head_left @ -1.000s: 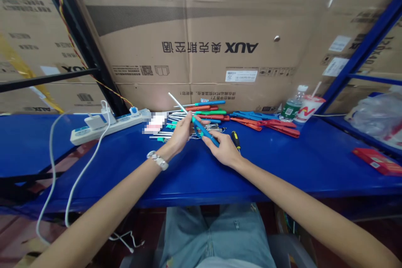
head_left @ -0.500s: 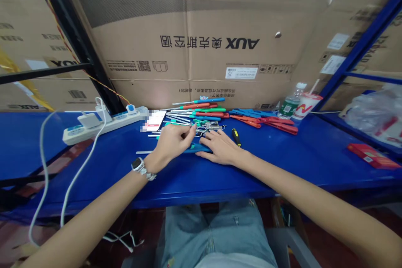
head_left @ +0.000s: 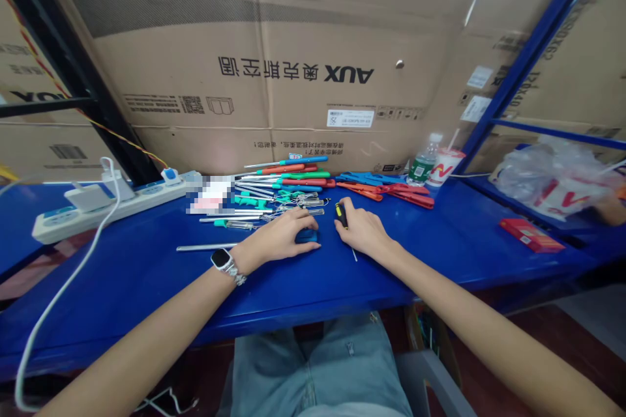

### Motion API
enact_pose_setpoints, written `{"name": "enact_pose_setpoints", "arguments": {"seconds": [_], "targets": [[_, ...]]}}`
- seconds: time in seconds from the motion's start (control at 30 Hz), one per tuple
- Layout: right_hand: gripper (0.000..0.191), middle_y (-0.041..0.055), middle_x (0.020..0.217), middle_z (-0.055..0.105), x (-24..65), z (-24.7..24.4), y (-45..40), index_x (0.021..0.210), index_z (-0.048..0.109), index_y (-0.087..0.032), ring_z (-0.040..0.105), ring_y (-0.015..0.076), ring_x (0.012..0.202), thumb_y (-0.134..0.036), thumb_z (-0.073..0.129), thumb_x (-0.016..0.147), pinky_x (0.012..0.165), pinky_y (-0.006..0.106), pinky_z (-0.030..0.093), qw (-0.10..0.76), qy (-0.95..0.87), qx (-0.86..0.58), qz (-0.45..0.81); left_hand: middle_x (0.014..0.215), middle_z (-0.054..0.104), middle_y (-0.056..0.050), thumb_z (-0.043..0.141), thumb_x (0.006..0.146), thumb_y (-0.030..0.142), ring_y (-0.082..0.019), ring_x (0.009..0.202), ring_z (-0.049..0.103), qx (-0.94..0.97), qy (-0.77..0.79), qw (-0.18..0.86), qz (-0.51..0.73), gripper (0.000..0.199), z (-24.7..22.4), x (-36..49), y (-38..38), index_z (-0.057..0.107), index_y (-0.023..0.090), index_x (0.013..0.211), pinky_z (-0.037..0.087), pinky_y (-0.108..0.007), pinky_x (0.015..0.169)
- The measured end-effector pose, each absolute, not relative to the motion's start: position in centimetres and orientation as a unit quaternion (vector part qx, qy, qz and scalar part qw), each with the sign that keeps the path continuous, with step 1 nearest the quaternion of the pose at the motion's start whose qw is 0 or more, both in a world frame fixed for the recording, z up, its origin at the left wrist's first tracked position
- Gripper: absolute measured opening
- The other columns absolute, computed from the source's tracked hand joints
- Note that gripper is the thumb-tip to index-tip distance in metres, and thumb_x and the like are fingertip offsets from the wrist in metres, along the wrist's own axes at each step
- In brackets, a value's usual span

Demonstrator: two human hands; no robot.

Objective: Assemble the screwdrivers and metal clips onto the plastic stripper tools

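Observation:
My left hand [head_left: 281, 238] is curled over a blue handle [head_left: 307, 236], its thumb and fingers on either side. A long metal shaft [head_left: 205, 247] sticks out to the left of that hand; where it meets the handle is hidden under my palm. In my right hand [head_left: 366, 229] is a small black and yellow screwdriver [head_left: 341, 215], its thin tip pointing toward me. Beyond my left hand lies a pile of tools with coloured handles [head_left: 306, 182] and metal shafts. Small clear-handled pieces with green ends [head_left: 239, 225] lie among them.
Orange, red and blue clamp-like tools [head_left: 386, 187] lie at the back right, beside a green-labelled bottle [head_left: 421, 166] and a paper cup [head_left: 445, 166]. A white power strip [head_left: 141, 199] with cables stands at left. A red box [head_left: 531, 235] lies at right. Cardboard [head_left: 293, 13] walls the back.
My right hand has left the blue-handled tool and taken hold of the black and yellow screwdriver. My left hand has come down onto the blue handle. The view has swung to the right.

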State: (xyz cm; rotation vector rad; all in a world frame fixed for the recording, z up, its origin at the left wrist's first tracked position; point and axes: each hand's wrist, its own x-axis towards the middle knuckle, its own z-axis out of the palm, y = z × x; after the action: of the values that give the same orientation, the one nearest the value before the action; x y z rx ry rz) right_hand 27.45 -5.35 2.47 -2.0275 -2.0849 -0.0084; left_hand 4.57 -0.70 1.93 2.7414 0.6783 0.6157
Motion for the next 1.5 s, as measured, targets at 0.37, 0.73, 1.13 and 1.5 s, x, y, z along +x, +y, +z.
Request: {"name": "enact_pose_setpoints", "arguments": {"seconds": [0.37, 0.73, 1.13, 1.5], "targets": [[0.061, -0.0012, 0.076, 0.068, 23.8, 3.2, 0.2, 0.126, 0.045, -0.025, 0.055, 0.0147, 0.047, -0.053, 0.073, 0.079, 0.044, 0.028, 0.038, 0.570, -0.594, -0.431, 0.369, 0.086, 0.071, -0.005, 0.057, 0.097, 0.043, -0.021, 0.082, 0.064, 0.851, 0.335, 0.166, 0.369, 0.027, 3.6, 1.8, 0.7, 0.066, 0.020, 0.088, 0.050, -0.034, 0.078], [0.051, 0.0017, 0.082, 0.072, 17.9, 4.5, 3.8, 0.094, 0.055, -0.024, 0.063, 0.0147, 0.060, -0.060, 0.080, 0.069, 0.060, 0.033, 0.055, 0.599, -0.588, -0.342, 0.423, 0.081, 0.076, -0.006, 0.063, 0.088, 0.036, -0.019, 0.076, 0.066, 0.810, 0.368, 0.210, 0.405, 0.021, 3.6, 0.1, 2.4, 0.075, 0.019, 0.092, 0.049, -0.033, 0.075], [0.046, 0.0048, 0.077, 0.070, 20.8, 2.4, 2.9, 0.087, 0.062, -0.022, 0.073, 0.0230, 0.068, -0.064, 0.078, 0.074, 0.063, 0.037, 0.062, 0.566, -0.590, -0.376, 0.436, 0.074, 0.072, -0.004, 0.058, 0.094, 0.040, -0.018, 0.071, 0.064, 0.746, 0.442, 0.168, 0.469, 0.029, 3.3, -1.1, 3.3, 0.070, 0.019, 0.077, 0.046, -0.030, 0.066], [0.041, 0.0044, 0.077, 0.073, 18.0, 0.7, 0.8, 0.087, 0.065, -0.023, 0.076, 0.0261, 0.075, -0.058, 0.082, 0.074, 0.075, 0.045, 0.066, 0.524, -0.634, -0.352, 0.447, 0.075, 0.071, -0.003, 0.057, 0.094, 0.037, -0.017, 0.071, 0.062, 0.783, 0.426, 0.145, 0.430, 0.026, 2.7, -1.0, 3.2, 0.069, 0.018, 0.081, 0.043, -0.029, 0.066]]}}
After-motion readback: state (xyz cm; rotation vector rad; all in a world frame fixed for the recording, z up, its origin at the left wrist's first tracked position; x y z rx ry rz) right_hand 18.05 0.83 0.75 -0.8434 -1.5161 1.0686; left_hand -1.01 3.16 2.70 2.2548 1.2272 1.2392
